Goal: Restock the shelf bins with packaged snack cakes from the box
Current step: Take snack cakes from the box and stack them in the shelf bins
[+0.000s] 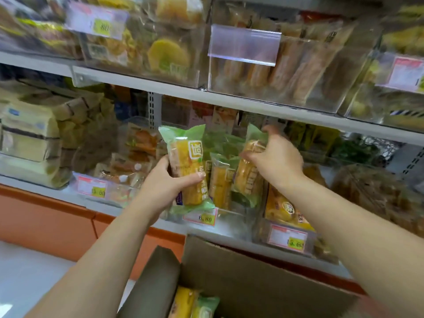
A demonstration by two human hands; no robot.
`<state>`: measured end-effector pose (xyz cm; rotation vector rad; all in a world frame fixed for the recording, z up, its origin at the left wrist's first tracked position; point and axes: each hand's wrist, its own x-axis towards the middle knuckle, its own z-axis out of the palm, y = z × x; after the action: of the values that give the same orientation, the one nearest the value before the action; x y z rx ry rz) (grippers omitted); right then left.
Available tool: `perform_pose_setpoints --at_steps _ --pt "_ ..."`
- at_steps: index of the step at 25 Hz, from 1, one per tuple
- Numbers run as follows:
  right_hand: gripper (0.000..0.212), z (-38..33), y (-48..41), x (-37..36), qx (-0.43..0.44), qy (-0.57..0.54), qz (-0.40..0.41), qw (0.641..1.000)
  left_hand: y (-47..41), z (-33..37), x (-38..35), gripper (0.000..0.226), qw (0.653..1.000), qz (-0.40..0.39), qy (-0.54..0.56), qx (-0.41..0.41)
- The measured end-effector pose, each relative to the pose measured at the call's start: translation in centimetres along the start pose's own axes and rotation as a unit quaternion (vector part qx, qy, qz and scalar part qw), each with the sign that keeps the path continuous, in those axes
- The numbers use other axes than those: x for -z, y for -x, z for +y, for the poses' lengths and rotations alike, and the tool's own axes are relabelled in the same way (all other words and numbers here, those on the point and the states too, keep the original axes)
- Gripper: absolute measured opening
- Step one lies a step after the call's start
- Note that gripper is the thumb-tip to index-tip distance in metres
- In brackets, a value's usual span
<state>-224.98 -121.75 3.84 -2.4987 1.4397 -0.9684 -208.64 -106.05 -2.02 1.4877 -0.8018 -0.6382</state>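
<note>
Left hand: at the centre of the frame, the left hand (167, 182) wraps fingers and thumb round the lower half of a green-wrapped snack cake (187, 161). It holds the cake upright in front of the bin, not yet inside it.
Right hand: just right of centre, the right hand (278, 157) reaches into the bin. Its fingers curl over the top of a second cake (249, 171), which leans there on end.
Bin: the clear bin (236, 214) sits on the lower shelf at the centre of the frame, with a price tag (199, 218) on its front.
Already placed: a third cake (221, 180) stands in the bin between the two held ones. More green wrappers seem to lie behind it, though blur makes the count unclear.
Box: the open cardboard box (252, 271) sits at the bottom centre, below the shelf. A few more packs (192, 304) show in its lower left corner.
Done so far: the bin looks partly filled, with room at its front left.
Left to do: the right-hand cake needs settling and the left-hand one needs setting beside it. After that, the packs in the box need moving over.
Upper shelf: the bins across the top of the frame hold other wrapped goods.
</note>
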Motion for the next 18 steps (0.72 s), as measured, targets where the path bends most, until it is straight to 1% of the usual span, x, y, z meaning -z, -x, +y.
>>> perform_pose_setpoints --at_steps 1,2,4,6,7,9,11,14,17,18 --pt "0.072 0.2 -0.6 -0.9 0.002 0.032 0.001 0.999 -0.6 0.0 -0.1 0.057 1.000 -0.001 -0.013 0.000" --pt "0.070 0.6 -1.2 -1.8 -0.003 0.036 -0.007 0.999 -1.2 0.1 0.0 0.056 1.000 -0.007 -0.017 -0.001" --pt "0.066 1.3 -1.9 -3.7 -0.023 0.003 -0.036 0.999 -2.5 0.3 0.1 0.054 0.999 -0.036 -0.013 -0.001" --pt "0.071 2.2 -2.0 -5.2 -0.050 -0.009 -0.081 0.995 -3.5 0.6 0.3 0.061 0.997 -0.076 -0.017 0.006" --pt "0.075 2.6 -2.2 -5.6 -0.052 0.029 -0.118 0.991 -3.9 0.6 0.4 0.063 0.995 -0.093 -0.020 0.010" --pt "0.083 3.2 -2.9 -5.2 -0.032 0.143 -0.208 0.967 -4.3 0.7 0.5 0.056 0.993 -0.115 -0.025 0.005" --pt "0.080 3.5 -3.8 -3.9 -0.010 0.195 -0.256 0.947 -4.4 0.8 0.6 0.051 0.992 -0.124 -0.024 0.004" --pt "0.074 3.4 -4.5 -3.3 -0.005 0.200 -0.273 0.941 -4.4 0.8 0.8 0.064 0.991 -0.134 -0.025 0.007" --pt "0.072 2.4 -4.3 -2.9 0.011 0.243 -0.278 0.929 -4.3 1.1 0.8 0.069 0.991 -0.133 -0.034 0.008" --pt "0.072 1.9 -4.2 -2.2 0.016 0.214 -0.272 0.938 -4.3 1.1 0.7 0.070 0.991 -0.132 -0.038 0.008"
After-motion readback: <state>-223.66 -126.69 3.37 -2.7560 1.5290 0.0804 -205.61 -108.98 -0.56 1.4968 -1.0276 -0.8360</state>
